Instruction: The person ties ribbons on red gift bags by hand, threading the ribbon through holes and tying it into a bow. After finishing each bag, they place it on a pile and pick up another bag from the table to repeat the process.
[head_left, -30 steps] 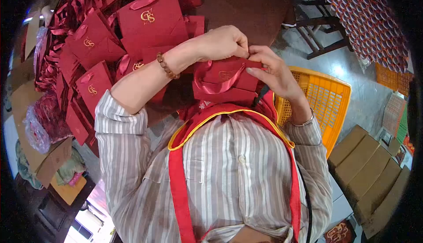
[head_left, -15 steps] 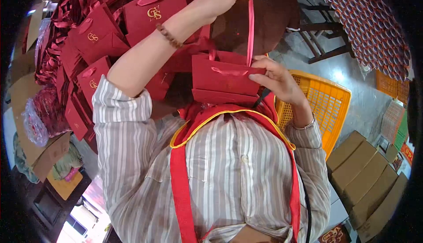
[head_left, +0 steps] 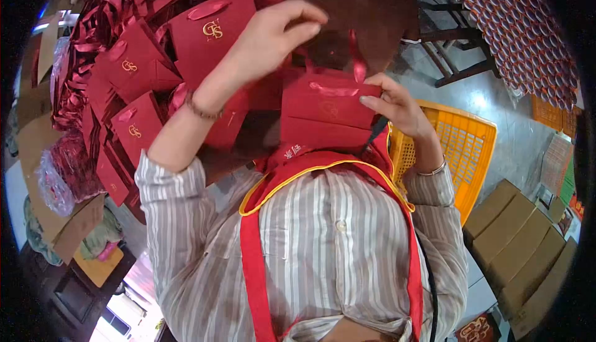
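A small dark red paper gift bag [head_left: 326,103] with a gold emblem and pink ribbon handles is in front of my apron, tilted toward me. My right hand [head_left: 397,106] pinches its upper right edge, thumb in front and fingers behind. From the bag's top rises a loose ribbon loop [head_left: 357,63]. Up and to the left of it, my left hand [head_left: 279,35] hangs in the air, slightly blurred. Its thumb and forefinger are apart, with nothing visible between them.
Several similar red bags [head_left: 208,28] are heaped on the left of the dark round table [head_left: 366,13]. A yellow plastic crate [head_left: 462,149] stands at my right, beside cardboard boxes [head_left: 515,236]. Rows of small round items [head_left: 515,31] fill a surface at the upper right.
My left hand has let go of the ribbon and moved left and down. The stretched ribbon has gone slack. The bag has tipped back a little, with my right hand still on it.
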Demonstrator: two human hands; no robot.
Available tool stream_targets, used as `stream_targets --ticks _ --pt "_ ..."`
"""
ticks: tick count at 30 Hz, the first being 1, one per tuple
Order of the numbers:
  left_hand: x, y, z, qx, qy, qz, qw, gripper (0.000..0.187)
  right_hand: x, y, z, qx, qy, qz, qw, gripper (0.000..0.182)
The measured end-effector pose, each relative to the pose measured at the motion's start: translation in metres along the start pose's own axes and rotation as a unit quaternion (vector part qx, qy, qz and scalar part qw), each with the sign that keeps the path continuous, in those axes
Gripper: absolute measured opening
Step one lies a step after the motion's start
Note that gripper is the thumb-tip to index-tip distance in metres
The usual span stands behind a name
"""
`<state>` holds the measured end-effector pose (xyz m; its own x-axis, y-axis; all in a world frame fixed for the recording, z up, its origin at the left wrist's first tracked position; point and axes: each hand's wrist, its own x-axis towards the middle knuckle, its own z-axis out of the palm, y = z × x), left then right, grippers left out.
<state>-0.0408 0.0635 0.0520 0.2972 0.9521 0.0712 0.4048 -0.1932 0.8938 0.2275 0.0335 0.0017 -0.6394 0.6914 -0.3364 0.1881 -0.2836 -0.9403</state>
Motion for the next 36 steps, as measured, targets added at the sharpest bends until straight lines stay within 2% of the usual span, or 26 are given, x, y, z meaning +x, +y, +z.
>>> stream_targets --ticks 1,3,5,6,7,9,10,11,12,13,15,16,19,21,23,24,26,28,30,32,35,36 --pt "-0.015 0.003 0.003 0.05 0.023 0.017 0.998 0.02 -0.001 -0.002 0.0 0.0 0.0 0.001 1.0 0.023" --pt "-0.044 0.015 0.01 0.0 0.079 -0.077 0.994 0.028 -0.003 -0.013 0.002 -0.077 -0.01 -0.193 0.978 0.024" --pt "-0.073 0.006 0.023 -0.041 0.159 -0.033 0.986 0.041 -0.009 -0.023 -0.001 -0.106 -0.023 -0.172 0.979 0.022" --pt "-0.085 0.011 0.028 -0.091 0.152 -0.058 0.982 0.05 -0.012 -0.028 -0.002 -0.136 -0.034 -0.151 0.979 0.021" --pt "-0.095 0.005 0.032 -0.037 0.16 -0.037 0.986 0.053 -0.016 -0.034 -0.002 -0.137 -0.036 -0.15 0.978 0.021" --pt "-0.107 0.012 0.042 -0.134 0.234 -0.021 0.963 0.038 -0.021 -0.044 0.001 -0.282 -0.044 -0.232 0.93 0.015" --pt "-0.109 0.013 0.036 -0.135 0.236 -0.022 0.962 0.038 -0.024 -0.052 0.003 -0.252 -0.066 -0.215 0.941 0.015" --pt "-0.112 0.016 0.026 -0.203 0.107 -0.121 0.966 0.035 -0.027 -0.052 0.005 -0.253 -0.071 -0.214 0.941 0.015" --pt "-0.114 0.019 0.018 -0.265 -0.024 -0.215 0.94 0.034 -0.029 -0.052 0.007 -0.241 -0.09 -0.207 0.944 0.016" --pt "-0.114 0.021 0.019 -0.266 -0.019 -0.217 0.939 0.034 -0.029 -0.051 0.008 -0.228 -0.109 -0.201 0.947 0.018" --pt "-0.105 0.021 0.021 -0.292 -0.128 -0.2 0.926 0.039 -0.03 -0.048 0.012 -0.237 -0.122 -0.205 0.942 0.021" --pt "-0.097 0.019 0.016 -0.253 -0.192 -0.199 0.927 0.045 -0.03 -0.054 0.016 -0.281 -0.127 -0.208 0.928 0.022" --pt "-0.072 0.016 0.022 -0.271 -0.233 -0.181 0.916 0.045 -0.028 -0.06 0.028 -0.359 -0.145 -0.22 0.895 0.023" --pt "-0.067 0.019 0.039 -0.371 -0.221 -0.149 0.89 0.052 -0.027 -0.06 0.03 -0.391 -0.158 -0.23 0.877 0.024" --pt "-0.066 0.038 0.041 -0.184 -0.169 -0.002 0.968 0.051 -0.029 -0.059 0.029 -0.408 -0.171 -0.214 0.871 0.027" --pt "-0.066 0.042 0.04 -0.015 -0.136 0.149 0.979 0.046 -0.03 -0.053 0.027 -0.408 -0.166 -0.211 0.873 0.027" --pt "-0.081 0.04 0.051 0.061 -0.078 0.264 0.959 0.032 -0.031 -0.036 0.026 -0.379 -0.126 -0.268 0.877 0.028" --pt "-0.091 0.036 0.051 0.117 -0.052 0.343 0.93 0.027 -0.033 -0.04 0.031 -0.364 -0.103 -0.237 0.895 0.028" --pt "-0.1 0.037 0.043 0.13 -0.072 0.319 0.936 0.027 -0.035 -0.035 0.036 -0.319 -0.039 -0.164 0.932 0.029" --pt "-0.112 0.036 0.038 0.136 -0.106 0.257 0.951 0.029 -0.037 -0.035 0.036 -0.317 -0.035 -0.151 0.936 0.03" --pt "-0.122 0.035 0.041 0.136 -0.081 0.207 0.965 0.031 -0.035 -0.042 0.039 -0.318 -0.034 -0.132 0.938 0.03" --pt "-0.118 0.039 0.038 0.145 -0.106 0.181 0.967 0.032 -0.034 -0.045 0.04 -0.31 -0.037 -0.135 0.94 0.03"
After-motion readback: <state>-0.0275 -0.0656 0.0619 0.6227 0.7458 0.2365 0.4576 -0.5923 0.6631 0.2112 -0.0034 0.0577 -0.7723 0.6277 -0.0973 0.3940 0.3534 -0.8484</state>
